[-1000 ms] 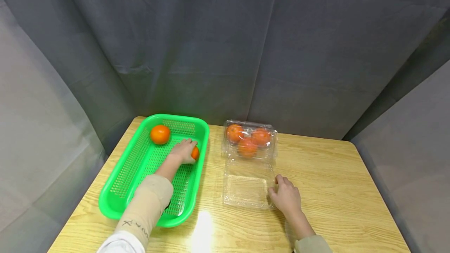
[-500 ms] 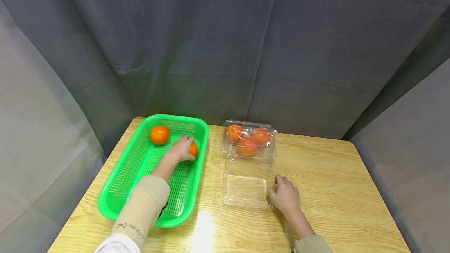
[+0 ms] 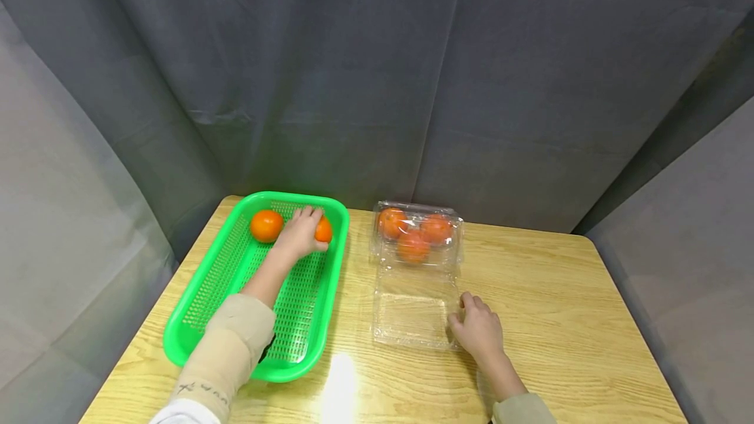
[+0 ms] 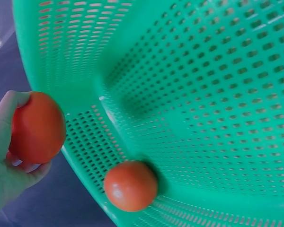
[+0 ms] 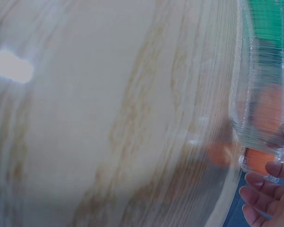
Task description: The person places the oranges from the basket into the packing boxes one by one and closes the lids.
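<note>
Left hand (image 3: 302, 233) cups a round, smooth orange fruit (image 3: 323, 229), fingers curled around it, at the green perforated plastic basket's (image 3: 203, 335) 1 o'clock corner. Judged firm, light, rollable: grip around its widest part. Right hand (image 3: 480, 330), fingers relaxed, rests against the clear plastic clamshell box (image 3: 412, 309).

From my head view the left hand (image 3: 302, 233) covers most of its orange (image 3: 323, 229) — the right wrist view is blurred, fingertips (image 5: 270, 189) cut off at the edge.

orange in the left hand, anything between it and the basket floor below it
Nothing visible does. The left hand grips the orange over the far end of the green basket; the mesh under it is bare. The only thing nearby is a second orange, lying off to its left, apart.
</note>
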`<state>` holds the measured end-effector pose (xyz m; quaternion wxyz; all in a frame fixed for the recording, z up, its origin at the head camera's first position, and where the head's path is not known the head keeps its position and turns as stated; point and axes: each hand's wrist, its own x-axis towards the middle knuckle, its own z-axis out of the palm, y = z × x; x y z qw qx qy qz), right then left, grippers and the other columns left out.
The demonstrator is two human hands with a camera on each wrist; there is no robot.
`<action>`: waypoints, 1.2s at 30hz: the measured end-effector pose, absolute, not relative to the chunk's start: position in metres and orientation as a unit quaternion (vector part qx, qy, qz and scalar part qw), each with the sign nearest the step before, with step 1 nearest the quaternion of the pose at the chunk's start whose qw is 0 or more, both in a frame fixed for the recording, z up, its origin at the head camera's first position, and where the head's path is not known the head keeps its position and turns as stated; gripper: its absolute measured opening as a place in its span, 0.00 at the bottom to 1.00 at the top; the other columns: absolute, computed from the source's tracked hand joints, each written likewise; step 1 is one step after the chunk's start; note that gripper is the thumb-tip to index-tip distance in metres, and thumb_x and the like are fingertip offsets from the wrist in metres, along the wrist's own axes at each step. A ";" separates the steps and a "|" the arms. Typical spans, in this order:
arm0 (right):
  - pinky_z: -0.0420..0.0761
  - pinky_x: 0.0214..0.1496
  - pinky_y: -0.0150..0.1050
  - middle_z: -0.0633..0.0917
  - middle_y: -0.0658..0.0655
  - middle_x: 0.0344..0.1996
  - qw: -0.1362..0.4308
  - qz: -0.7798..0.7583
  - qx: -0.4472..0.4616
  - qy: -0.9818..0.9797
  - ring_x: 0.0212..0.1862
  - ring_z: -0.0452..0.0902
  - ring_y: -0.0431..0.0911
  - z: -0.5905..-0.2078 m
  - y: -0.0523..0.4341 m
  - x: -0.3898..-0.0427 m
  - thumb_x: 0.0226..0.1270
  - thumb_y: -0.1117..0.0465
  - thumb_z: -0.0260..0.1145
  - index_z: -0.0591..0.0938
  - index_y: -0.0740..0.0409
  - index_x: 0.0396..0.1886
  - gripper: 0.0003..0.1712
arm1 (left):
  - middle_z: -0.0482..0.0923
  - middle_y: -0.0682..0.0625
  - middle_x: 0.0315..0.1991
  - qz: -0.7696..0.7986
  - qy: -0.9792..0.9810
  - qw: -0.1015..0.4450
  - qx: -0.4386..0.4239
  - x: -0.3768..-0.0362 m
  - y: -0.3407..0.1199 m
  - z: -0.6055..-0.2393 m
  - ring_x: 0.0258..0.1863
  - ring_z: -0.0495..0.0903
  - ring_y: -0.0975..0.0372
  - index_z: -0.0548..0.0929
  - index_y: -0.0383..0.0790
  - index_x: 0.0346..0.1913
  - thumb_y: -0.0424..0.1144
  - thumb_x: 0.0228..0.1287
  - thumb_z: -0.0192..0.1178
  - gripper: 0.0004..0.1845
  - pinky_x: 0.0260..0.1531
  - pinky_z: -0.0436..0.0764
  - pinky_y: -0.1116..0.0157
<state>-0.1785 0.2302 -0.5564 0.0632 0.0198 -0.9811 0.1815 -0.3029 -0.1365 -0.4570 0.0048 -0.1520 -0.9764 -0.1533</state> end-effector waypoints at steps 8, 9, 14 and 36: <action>0.71 0.28 0.43 0.77 0.56 0.29 0.065 0.184 0.020 -0.981 0.23 0.65 0.45 -0.557 0.229 -0.178 0.54 0.55 0.61 0.75 0.61 0.38 0.16 | 0.67 0.38 0.54 -0.151 -0.968 0.071 -0.185 -0.295 -0.123 -0.441 0.50 0.66 0.47 0.67 0.35 0.60 0.45 0.43 0.67 0.38 0.47 0.72 0.51; 0.71 0.28 0.43 0.77 0.56 0.29 0.066 0.184 0.020 -0.980 0.23 0.65 0.45 -0.557 0.229 -0.178 0.54 0.55 0.61 0.75 0.61 0.38 0.16 | 0.67 0.39 0.54 -0.153 -0.967 0.076 -0.190 -0.293 -0.120 -0.439 0.50 0.66 0.47 0.67 0.35 0.59 0.45 0.43 0.66 0.38 0.47 0.72 0.51; 0.71 0.27 0.43 0.77 0.56 0.27 0.067 0.185 0.019 -0.980 0.23 0.65 0.45 -0.557 0.229 -0.178 0.54 0.55 0.62 0.75 0.61 0.37 0.15 | 0.66 0.40 0.55 -0.158 -0.960 0.086 -0.214 -0.286 -0.102 -0.430 0.51 0.65 0.49 0.67 0.37 0.59 0.46 0.44 0.66 0.37 0.49 0.72 0.52; 0.71 0.28 0.43 0.78 0.56 0.30 0.057 0.186 0.017 -0.981 0.24 0.66 0.46 -0.559 0.230 -0.179 0.55 0.55 0.60 0.74 0.62 0.39 0.17 | 0.67 0.46 0.52 -0.086 -0.923 0.098 -0.363 -0.266 -0.018 -0.432 0.51 0.67 0.53 0.69 0.41 0.59 0.53 0.43 0.67 0.38 0.46 0.76 0.57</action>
